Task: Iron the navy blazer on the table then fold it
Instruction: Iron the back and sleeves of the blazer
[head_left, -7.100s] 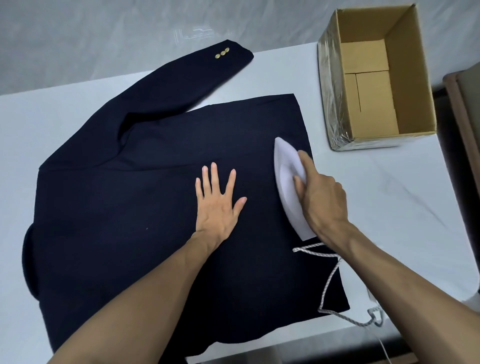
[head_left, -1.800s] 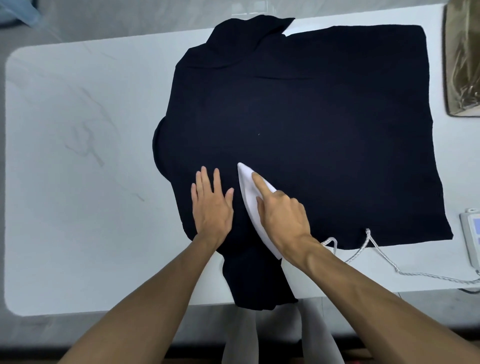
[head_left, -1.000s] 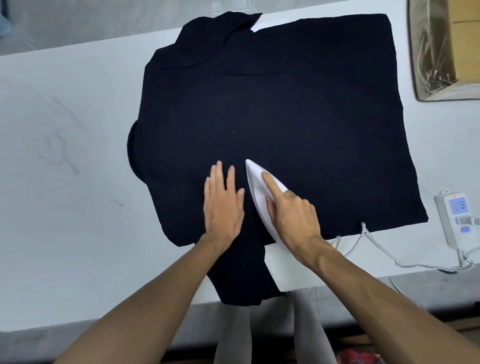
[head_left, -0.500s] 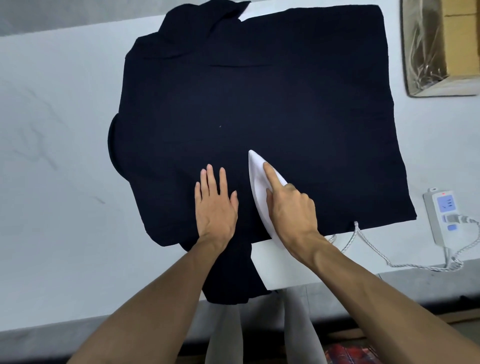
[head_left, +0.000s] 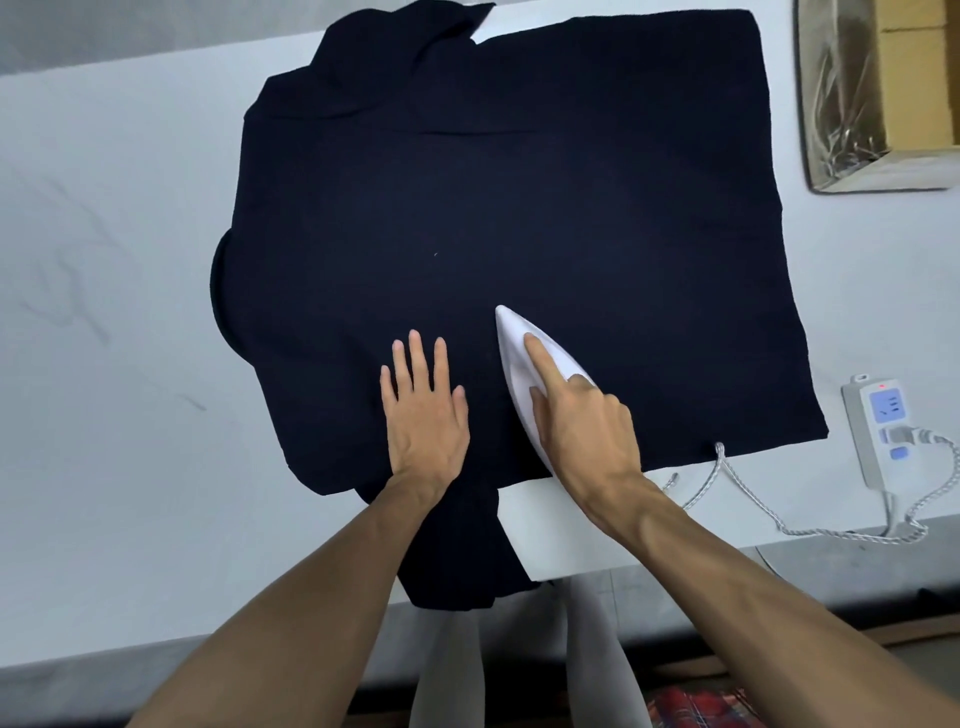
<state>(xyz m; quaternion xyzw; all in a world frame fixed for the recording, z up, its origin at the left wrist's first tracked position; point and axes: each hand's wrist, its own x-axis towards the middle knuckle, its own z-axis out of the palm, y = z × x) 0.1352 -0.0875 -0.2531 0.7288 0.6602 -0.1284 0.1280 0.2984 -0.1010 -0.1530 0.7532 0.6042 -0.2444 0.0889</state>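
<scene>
No legible text, label or number anywhere.

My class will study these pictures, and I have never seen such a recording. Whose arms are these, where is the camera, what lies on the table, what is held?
No machine here: a person works bare-handed, and every picture comes from one camera worn on the head, looking down, so the arms enter from below. A navy blazer lies spread on the white table, part hanging over the near edge. The left hand rests flat on the cloth, fingers straight. The right hand grips a white iron, forefinger stretched along its top. The iron's cord runs right towards a power strip. A cardboard box stands at the far right.
</scene>
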